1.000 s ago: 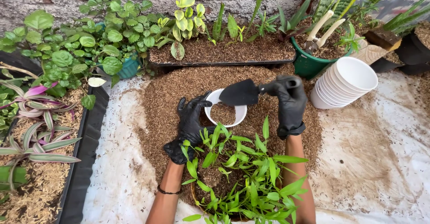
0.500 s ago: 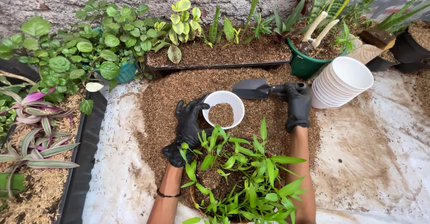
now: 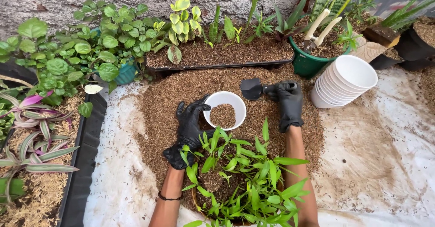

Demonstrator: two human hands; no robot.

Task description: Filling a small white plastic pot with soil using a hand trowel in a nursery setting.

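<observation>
While the left hand (image 3: pixel 189 129) in its black glove curls around the near-left side of the small white pot (image 3: pixel 225 110), the right hand (image 3: pixel 288 103), also gloved in black, is closed tight around the handle of a black trowel (image 3: pixel 252 89). The pot sits on a wide brown heap of husks (image 3: pixel 181 95) and is partly filled with the same husks. The trowel blade points left and is stuck into the heap just behind the pot's far rim, very close to it; it may be touching it, but that is hard to see.

Open room is on the right, where the white sheet (image 3: pixel 398 131) lies bare past the heap. On the left, a long black tray (image 3: pixel 84 163) edges the sheet. At the back, another black tray of plants (image 3: pixel 217 54) closes off the heap. Close to the body, a leafy green plant (image 3: pixel 244 172) in a pot crowds both wrists.

There are two gloved hands, one trowel and one small white pot in use. One stack of white pots (image 3: pixel 346 84) lies on its side just right of the right hand, and one green pot (image 3: pixel 310 63) stands behind it.
</observation>
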